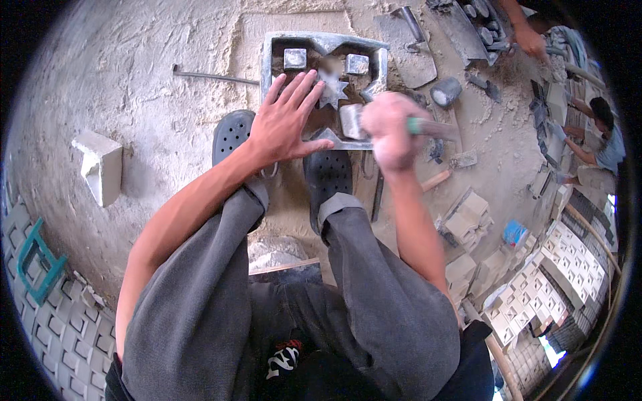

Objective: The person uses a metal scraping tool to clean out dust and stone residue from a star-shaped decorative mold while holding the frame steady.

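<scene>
A grey metal mould lies on the ground before my feet. Inside it are a star-shaped piece, a square block at the upper left and another at the upper right. Over the mould's left side, my left hand lies with fingers spread, holding nothing. Motion blurs my right hand, closed round a hand tool with a green-banded handle at the mould's lower right. Beside that fist is a pale block; whether it belongs to the tool or the mould I cannot tell.
A thin metal rod lies left of the mould, a chipped white block farther left. Right of it are a trowel and a grey cup-shaped piece. Patterned blocks stand lower right. Another person works at the far right.
</scene>
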Motion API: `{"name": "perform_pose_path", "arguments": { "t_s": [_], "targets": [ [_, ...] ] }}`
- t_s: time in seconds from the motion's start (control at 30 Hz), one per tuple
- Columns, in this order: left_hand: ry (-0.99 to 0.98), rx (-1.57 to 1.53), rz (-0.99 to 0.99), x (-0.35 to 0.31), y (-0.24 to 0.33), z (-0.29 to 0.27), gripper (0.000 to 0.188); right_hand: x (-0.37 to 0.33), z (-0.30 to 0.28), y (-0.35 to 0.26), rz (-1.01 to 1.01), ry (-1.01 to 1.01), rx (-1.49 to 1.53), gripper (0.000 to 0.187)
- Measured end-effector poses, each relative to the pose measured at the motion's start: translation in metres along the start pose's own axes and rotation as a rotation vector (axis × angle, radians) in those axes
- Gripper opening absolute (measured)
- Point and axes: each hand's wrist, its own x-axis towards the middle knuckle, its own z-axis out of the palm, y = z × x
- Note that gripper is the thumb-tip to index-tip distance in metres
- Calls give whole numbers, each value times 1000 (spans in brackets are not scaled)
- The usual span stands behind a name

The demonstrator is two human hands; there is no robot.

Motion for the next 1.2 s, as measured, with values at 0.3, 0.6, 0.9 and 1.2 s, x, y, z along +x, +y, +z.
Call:
{"name": "perform_pose_path", "arguments": {
  "t_s": [0.3,0.6,0.9,1.2],
  "targets": [
    [-8,29,-14,-6,-4,0,107,66,-5,-13,-47,474,36,46],
    [-23,30,-21,-6,-2,-1,106,78,-2,21,75,389,-10,43],
    [-23,67,-8,1,3,-1,104,78,-9,53,231,280,-335,40],
    [-21,71,2,4,7,0,105,59,-8,55,-37,287,-327,43]
  ]
}}
